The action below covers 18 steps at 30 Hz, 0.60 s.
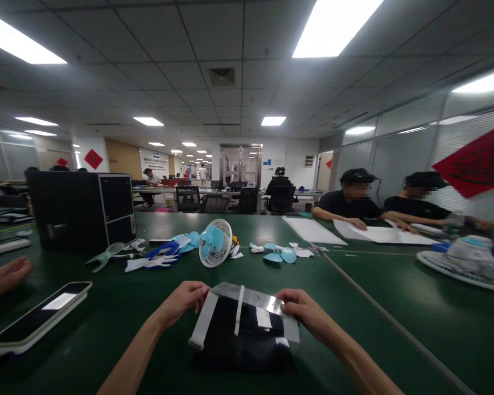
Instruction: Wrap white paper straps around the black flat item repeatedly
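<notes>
A flat black panel point(222, 323) with a clear plastic sheet point(253, 294) along its far side lies in front of me on the green table. White strips run over its left part and middle, and a pale label sits near its right side. My left hand point(188, 300) pinches the clear sheet's far left corner. At the far right corner, my right hand point(300, 308) grips the same sheet between thumb and fingers. The panel's near edge merges with its dark shadow or reflection, so I cannot tell where it ends.
Beyond the panel stand a small fan point(216, 243), blue-and-white gloves point(158, 257) and loose blue fan blades point(280, 254). A black computer case point(82, 208) is at left, near a phone-like device point(41, 315) and another person's hand point(6, 278). Two people sit at right with white sheets point(315, 230).
</notes>
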Tool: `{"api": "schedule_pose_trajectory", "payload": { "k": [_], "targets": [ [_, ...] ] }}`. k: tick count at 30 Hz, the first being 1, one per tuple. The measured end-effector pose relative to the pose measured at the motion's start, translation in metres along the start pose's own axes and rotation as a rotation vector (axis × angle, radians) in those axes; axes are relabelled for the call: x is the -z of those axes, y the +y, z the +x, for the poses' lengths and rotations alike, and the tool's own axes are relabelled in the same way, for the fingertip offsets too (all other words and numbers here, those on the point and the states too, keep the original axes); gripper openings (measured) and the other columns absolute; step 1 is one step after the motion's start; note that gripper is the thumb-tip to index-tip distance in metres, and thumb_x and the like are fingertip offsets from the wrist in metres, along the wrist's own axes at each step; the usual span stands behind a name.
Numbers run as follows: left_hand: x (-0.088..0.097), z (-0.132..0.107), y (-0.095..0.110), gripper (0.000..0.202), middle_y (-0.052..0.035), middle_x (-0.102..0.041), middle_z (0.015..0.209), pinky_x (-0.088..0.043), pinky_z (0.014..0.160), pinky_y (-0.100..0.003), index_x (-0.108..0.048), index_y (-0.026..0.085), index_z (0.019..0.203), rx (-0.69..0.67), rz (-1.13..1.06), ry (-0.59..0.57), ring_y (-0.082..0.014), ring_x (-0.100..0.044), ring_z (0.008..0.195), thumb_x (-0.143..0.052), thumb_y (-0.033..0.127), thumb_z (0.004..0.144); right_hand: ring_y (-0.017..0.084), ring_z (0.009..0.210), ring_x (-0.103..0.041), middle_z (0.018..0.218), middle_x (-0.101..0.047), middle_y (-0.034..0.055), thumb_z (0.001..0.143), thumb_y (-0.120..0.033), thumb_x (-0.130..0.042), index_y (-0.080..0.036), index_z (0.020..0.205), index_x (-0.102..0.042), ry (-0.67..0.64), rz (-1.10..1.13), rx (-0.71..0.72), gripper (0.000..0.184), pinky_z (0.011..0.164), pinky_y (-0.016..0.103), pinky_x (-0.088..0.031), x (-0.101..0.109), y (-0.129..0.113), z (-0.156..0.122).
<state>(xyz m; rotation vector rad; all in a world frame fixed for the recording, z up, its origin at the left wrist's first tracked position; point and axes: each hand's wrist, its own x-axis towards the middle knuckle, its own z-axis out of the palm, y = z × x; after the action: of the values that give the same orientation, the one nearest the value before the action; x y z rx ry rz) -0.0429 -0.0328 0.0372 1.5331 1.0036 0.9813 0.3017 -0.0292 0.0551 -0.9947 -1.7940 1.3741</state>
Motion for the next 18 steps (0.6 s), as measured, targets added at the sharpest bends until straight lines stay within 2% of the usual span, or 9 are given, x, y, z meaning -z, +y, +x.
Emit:
{"api": "schedule_pose_trajectory", "payload": {
  "k": [6, 11, 18],
  "targets": [
    [-0.004, 0.000, 0.004, 0.041, -0.0014, -0.059, 0.077, -0.038, 0.055, -0.022, -0.068, 0.013, 0.086, -0.005, 0.023, -0.041, -0.0112, -0.050, 0.066, -0.061, 0.053, 0.077, 0.015, 0.074, -0.057, 0.085, -0.067, 0.0023, 0.073, -0.031, -0.060, -0.016, 0.089, -0.067, 0.007, -0.066, -0.070, 0.024, 0.067, 0.026, -0.043, -0.005, -0.011, -0.005],
    [-0.006, -0.002, 0.008, 0.044, -0.0024, -0.062, 0.082, -0.037, 0.055, -0.022, -0.068, 0.013, 0.091, 0.044, 0.086, -0.027, -0.0119, -0.052, 0.069, -0.061, 0.054, 0.076, 0.015, 0.074, -0.058, 0.086, -0.067, 0.0025, 0.073, -0.032, -0.059, -0.016, 0.091, -0.067, -0.020, -0.072, -0.082, 0.025, 0.067, 0.026, -0.043, -0.007, -0.009, -0.004],
    [-0.009, -0.004, 0.007, 0.039, -0.0002, -0.061, 0.081, -0.036, 0.051, -0.021, -0.064, 0.013, 0.096, 0.135, -0.003, -0.115, -0.0081, -0.050, 0.061, -0.070, 0.040, 0.070, 0.015, 0.075, -0.057, 0.083, -0.066, 0.0024, 0.074, -0.031, -0.059, -0.014, 0.092, -0.067, -0.027, -0.150, -0.102, 0.025, 0.067, 0.026, -0.042, -0.005, -0.006, -0.001]
  ]
}}
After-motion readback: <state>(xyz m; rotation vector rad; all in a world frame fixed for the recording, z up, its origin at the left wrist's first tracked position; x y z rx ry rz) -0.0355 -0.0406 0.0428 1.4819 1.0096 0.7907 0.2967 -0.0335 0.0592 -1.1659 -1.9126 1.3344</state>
